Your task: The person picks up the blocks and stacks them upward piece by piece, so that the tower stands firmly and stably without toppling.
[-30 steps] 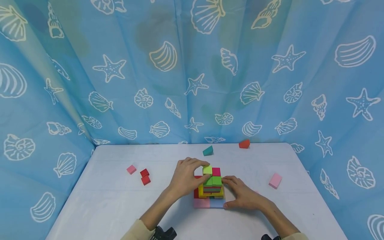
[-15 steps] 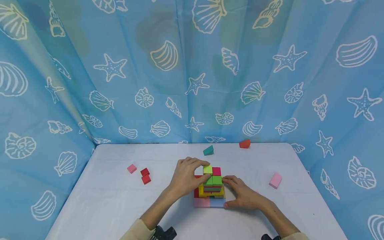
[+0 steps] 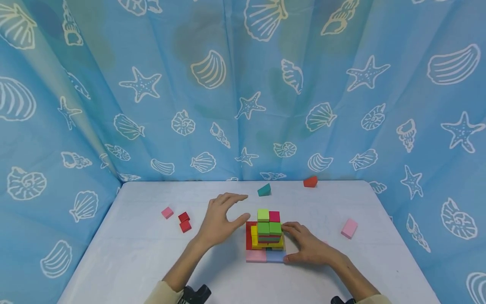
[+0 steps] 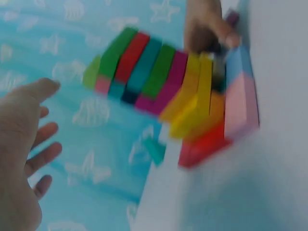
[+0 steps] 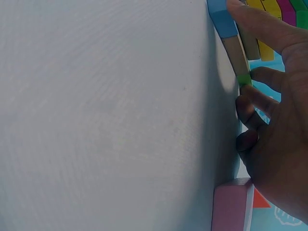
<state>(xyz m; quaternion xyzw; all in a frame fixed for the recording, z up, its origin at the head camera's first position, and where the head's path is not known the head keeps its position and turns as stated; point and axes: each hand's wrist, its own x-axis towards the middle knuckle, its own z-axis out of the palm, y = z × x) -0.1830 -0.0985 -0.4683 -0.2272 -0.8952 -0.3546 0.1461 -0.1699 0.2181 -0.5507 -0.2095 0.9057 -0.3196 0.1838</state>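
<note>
A stepped tower of coloured wooden blocks [image 3: 269, 240] stands on the table, with lime, magenta and green blocks at its top. Its flat base shows red, pink and blue blocks. My left hand [image 3: 222, 219] is off to the tower's left, thumb and fingers spread apart, holding nothing. In the left wrist view, a gap separates that hand [image 4: 24, 144] from the blocks. My right hand [image 3: 309, 247] rests against the base's right side. The right wrist view shows its thumb touching the blue block [image 5: 224, 19], with loosely bent fingers beside the beige block [image 5: 236, 53].
Left of the tower lie a pink block [image 3: 167, 213] and two red blocks [image 3: 184, 222]. A teal block [image 3: 264, 190] and an orange-red block [image 3: 310, 182] lie near the back edge. Another pink block [image 3: 349, 228] is on the right. A patterned blue curtain [image 3: 243, 93] hangs behind the table.
My left hand has let go of the lime block at the tower's top and drawn back to the left, its fingers spreading. The tower and my right hand stay in place.
</note>
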